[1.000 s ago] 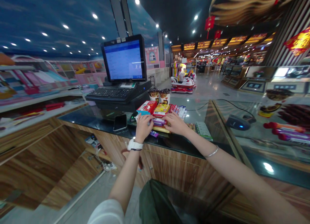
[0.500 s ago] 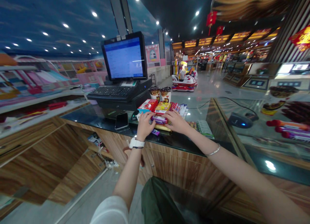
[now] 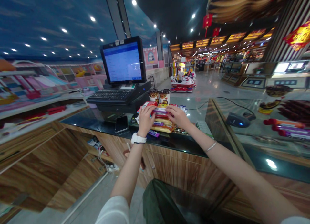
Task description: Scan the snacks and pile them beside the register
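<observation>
My left hand point(image 3: 146, 119) and my right hand point(image 3: 179, 116) hold a purple snack packet point(image 3: 160, 111) between them, with fingers curled at its two ends. Below it lies a pile of yellow and purple snack packets point(image 3: 162, 128) on the counter. One small purple packet point(image 3: 153, 133) rests apart at the pile's front. A red box point(image 3: 149, 104) shows just behind my left fingers. Two lidded paper cups point(image 3: 164, 96) stand behind the pile. My fingers partly hide the packet's ends.
To the left are a phone point(image 3: 121, 124), a keyboard point(image 3: 110, 96) and a monitor point(image 3: 123, 60). On the right glass counter lie a barcode scanner point(image 3: 238, 119) and several purple and orange tubes point(image 3: 288, 128). A green-and-white packet point(image 3: 204, 127) lies past my right wrist.
Both hands have risen slightly with the purple packet, moving away from me and uncovering more of the yellow and purple pile. The view has shifted a little.
</observation>
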Available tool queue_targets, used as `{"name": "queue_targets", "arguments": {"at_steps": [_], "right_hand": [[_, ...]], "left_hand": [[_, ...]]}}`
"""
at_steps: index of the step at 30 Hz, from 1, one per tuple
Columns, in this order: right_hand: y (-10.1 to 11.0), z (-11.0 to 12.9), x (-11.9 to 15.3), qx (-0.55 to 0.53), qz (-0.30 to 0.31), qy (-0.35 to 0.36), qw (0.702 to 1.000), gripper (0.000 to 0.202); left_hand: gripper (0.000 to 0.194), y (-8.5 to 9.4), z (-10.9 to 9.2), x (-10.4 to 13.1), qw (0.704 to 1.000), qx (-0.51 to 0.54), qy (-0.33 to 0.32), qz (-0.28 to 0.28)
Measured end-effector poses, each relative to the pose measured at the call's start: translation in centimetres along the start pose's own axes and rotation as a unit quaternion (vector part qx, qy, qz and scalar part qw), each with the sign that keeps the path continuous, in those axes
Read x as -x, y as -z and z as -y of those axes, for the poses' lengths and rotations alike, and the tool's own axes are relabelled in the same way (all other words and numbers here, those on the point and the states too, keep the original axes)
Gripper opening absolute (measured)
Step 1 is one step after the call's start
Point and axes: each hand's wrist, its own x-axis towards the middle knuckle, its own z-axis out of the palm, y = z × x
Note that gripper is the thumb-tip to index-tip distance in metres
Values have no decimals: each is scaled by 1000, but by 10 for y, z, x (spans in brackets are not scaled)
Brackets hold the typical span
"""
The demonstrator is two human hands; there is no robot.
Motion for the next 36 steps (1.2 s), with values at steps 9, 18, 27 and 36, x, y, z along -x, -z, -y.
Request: {"name": "queue_targets", "arguments": {"at_steps": [9, 18, 27, 36], "right_hand": [[24, -33, 16, 38, -32, -180, 982, 19], [-14, -16, 2, 59, 32, -216, 974, 20], [-16, -26, 15, -8, 58, -211, 976, 40], [-19, -21, 25, -64, 94, -176, 978, 67]], "left_hand": [[27, -37, -37, -28, 996, -25, 14, 84], [29, -48, -35, -16, 992, -2, 67, 111], [33, -50, -30, -12, 993, 14, 37, 111], [36, -55, -30, -10, 990, 10, 16, 141]]}}
